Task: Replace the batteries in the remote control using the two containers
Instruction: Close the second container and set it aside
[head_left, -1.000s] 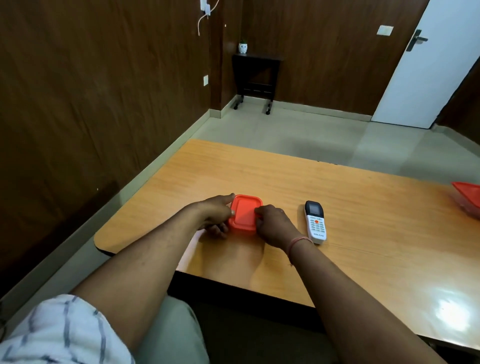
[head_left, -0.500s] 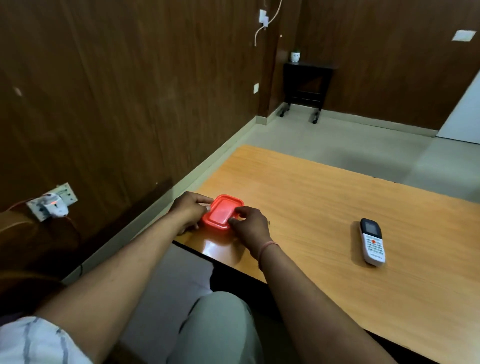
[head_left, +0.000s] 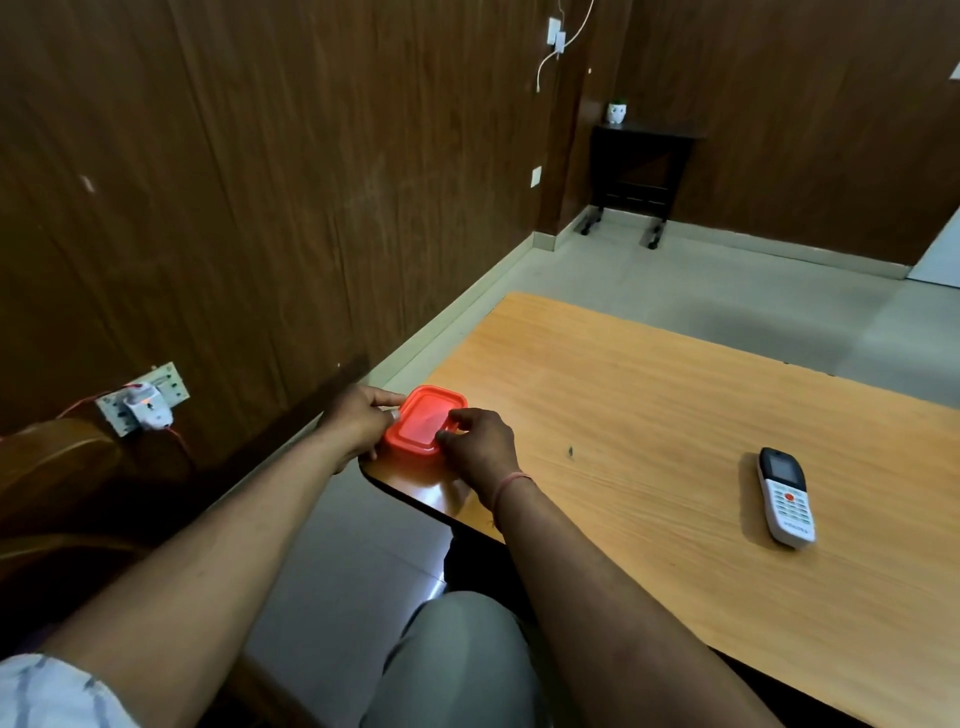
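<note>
A small container with a red lid (head_left: 426, 418) sits at the near left corner of the wooden table (head_left: 649, 415). My left hand (head_left: 358, 421) grips its left side, thumb on the lid's edge. My right hand (head_left: 478, 447) holds its right side, fingers curled over the lid's rim. The lid is on, so the contents are hidden. A white remote control (head_left: 785, 496) with a dark screen lies face up on the table, well to the right of both hands. The second container is out of view.
The table's left edge and rounded corner lie right beside the container. A brown panelled wall runs along the left, with a socket board and plug (head_left: 141, 402). A dark side table (head_left: 644, 176) stands far back on the tiled floor.
Both hands slid the red-lidded container left, away from the remote, to the table's near left corner. My view turned left, so the second red container left the frame.
</note>
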